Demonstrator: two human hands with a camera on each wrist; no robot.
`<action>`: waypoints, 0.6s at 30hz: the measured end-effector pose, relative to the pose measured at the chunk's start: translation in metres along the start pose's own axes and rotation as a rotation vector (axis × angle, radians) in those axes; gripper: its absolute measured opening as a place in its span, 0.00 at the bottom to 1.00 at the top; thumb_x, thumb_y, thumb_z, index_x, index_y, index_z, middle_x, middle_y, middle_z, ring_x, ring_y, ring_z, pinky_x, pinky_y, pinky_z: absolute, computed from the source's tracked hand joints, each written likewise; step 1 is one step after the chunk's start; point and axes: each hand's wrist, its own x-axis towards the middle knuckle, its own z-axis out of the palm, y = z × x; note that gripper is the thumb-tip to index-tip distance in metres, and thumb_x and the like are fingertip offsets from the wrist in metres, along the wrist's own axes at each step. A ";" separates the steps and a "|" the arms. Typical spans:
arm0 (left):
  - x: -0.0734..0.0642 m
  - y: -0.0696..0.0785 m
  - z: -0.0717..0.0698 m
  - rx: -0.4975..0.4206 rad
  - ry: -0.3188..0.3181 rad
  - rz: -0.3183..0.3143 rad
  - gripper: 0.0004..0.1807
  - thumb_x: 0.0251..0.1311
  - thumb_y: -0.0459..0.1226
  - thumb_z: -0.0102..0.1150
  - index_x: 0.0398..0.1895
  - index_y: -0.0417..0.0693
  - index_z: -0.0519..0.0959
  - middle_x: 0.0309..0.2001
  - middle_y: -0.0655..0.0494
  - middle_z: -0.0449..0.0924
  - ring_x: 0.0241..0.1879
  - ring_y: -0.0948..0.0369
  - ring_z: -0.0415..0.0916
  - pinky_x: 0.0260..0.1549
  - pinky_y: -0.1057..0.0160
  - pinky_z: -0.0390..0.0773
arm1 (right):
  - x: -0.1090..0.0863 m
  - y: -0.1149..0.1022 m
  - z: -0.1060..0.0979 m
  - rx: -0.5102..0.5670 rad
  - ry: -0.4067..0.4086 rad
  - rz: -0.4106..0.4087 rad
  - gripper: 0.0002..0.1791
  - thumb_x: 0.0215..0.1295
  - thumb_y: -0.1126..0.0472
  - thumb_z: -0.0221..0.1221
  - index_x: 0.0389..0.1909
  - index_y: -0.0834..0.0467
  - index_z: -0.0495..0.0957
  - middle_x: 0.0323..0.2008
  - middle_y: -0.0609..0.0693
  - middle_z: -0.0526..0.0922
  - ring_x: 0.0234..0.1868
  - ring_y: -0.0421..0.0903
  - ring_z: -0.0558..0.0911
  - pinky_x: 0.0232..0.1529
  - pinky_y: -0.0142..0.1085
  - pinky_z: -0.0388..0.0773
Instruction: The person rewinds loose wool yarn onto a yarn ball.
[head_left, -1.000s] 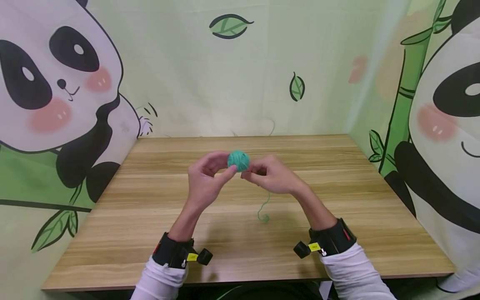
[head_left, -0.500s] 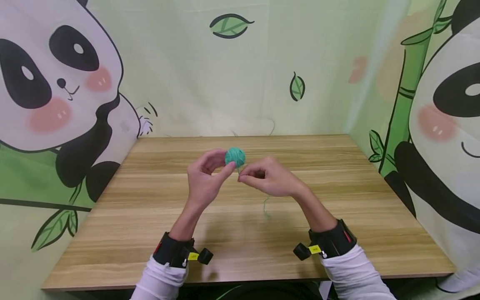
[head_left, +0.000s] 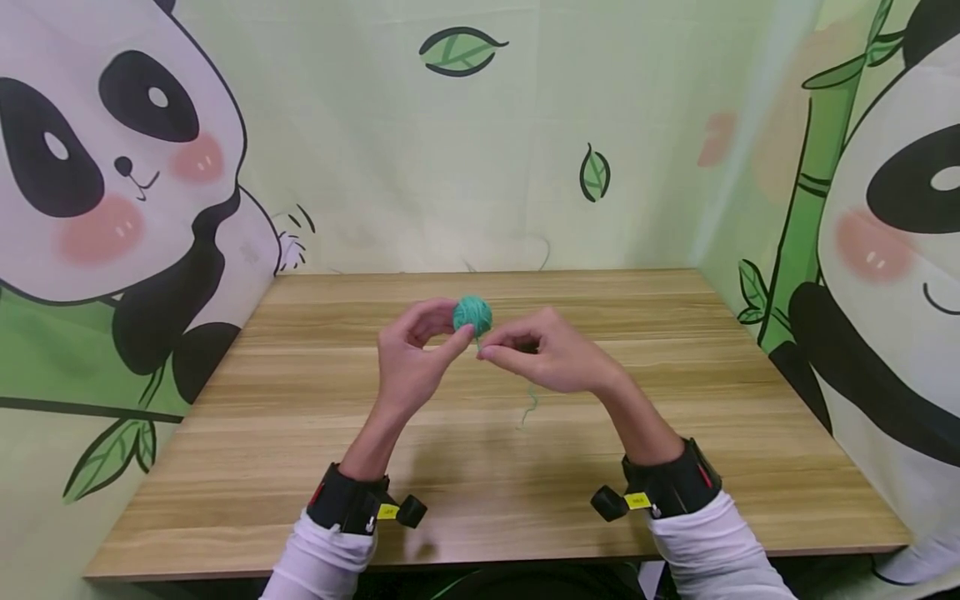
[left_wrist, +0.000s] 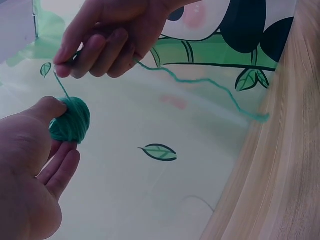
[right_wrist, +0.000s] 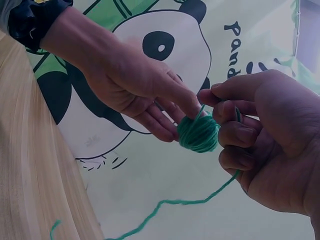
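My left hand holds a small teal ball of yarn between thumb and fingers, raised above the wooden table. Just right of it, my right hand pinches the strand between thumb and forefinger. A short taut length runs from the ball to that pinch, plain in the left wrist view beside the yarn ball. The strand passes through the curled fingers of the right hand, and its loose tail hangs out below them. In the head view the tail dangles under the right hand.
The wooden table spreads beneath both hands, its near edge close to the forearms. A printed cloth backdrop with pandas and leaves stands behind and at both sides. Each wrist wears a black strap with a small camera.
The right hand has drawn slightly down from the ball, and a short taut strand now shows between them. The ball has shifted a little left, and the hanging tail looks shorter.
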 end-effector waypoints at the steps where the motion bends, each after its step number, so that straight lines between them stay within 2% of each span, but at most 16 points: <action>1: 0.000 0.000 0.000 0.003 -0.002 0.000 0.20 0.53 0.22 0.73 0.51 0.35 0.84 0.41 0.40 0.88 0.37 0.51 0.86 0.41 0.54 0.88 | 0.000 -0.003 0.000 0.004 0.004 0.002 0.08 0.72 0.70 0.61 0.42 0.63 0.89 0.18 0.43 0.67 0.17 0.38 0.62 0.20 0.27 0.59; 9: 0.000 -0.001 0.000 -0.002 -0.028 0.004 0.19 0.53 0.24 0.74 0.50 0.34 0.84 0.42 0.41 0.89 0.37 0.51 0.86 0.42 0.56 0.88 | 0.001 -0.034 -0.002 0.044 0.081 0.042 0.07 0.70 0.75 0.59 0.40 0.70 0.87 0.20 0.47 0.71 0.19 0.39 0.64 0.22 0.27 0.62; 14: -0.001 0.000 0.000 0.001 -0.087 -0.005 0.19 0.55 0.25 0.74 0.51 0.36 0.84 0.42 0.43 0.89 0.38 0.52 0.86 0.43 0.53 0.88 | 0.001 -0.036 -0.003 0.055 0.172 0.088 0.07 0.71 0.74 0.59 0.41 0.73 0.84 0.21 0.50 0.72 0.20 0.42 0.66 0.22 0.26 0.63; 18: -0.003 0.001 0.000 -0.022 -0.151 -0.015 0.19 0.54 0.23 0.73 0.51 0.35 0.84 0.42 0.42 0.88 0.39 0.52 0.85 0.43 0.54 0.88 | 0.002 -0.033 -0.003 0.055 0.236 0.098 0.07 0.71 0.74 0.59 0.41 0.74 0.84 0.24 0.58 0.80 0.20 0.46 0.69 0.23 0.25 0.66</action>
